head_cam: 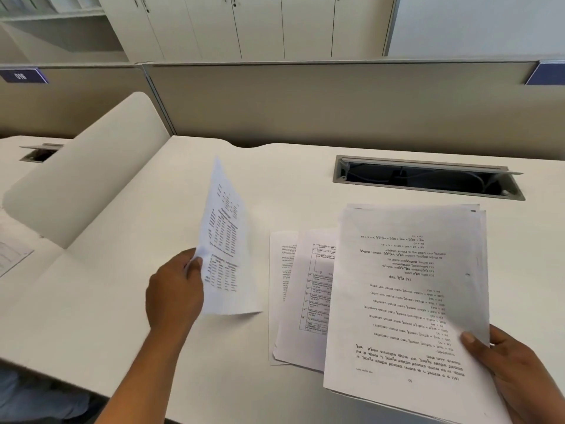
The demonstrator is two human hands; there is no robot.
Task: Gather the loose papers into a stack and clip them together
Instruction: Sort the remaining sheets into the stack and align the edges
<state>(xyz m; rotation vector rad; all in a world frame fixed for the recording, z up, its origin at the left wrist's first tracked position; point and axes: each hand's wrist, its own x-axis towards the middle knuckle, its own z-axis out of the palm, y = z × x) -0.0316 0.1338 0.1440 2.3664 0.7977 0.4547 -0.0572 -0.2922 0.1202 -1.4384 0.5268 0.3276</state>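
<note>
Gathering part done. Right hand (516,371) pinches stack (409,301) at near right corner, thumb on top. Left hand (175,293) grips 1 sheet (224,240), lifted, tilted. 2 sheets (302,298) left flat on desk (122,301). No clip seen. Print upside-down, unreadable; far-left tag (23,75) reads "016" mirrored.

You face a white table (128,301) with a cable hatch (428,179), beige partition (305,102), and white cabinets (260,26) behind.

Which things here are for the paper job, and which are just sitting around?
For the job: the single sheet in the left hand; the stack in the right hand; two loose sheets on the desk.

Just there: cable hatch, white divider, cabinets.
</note>
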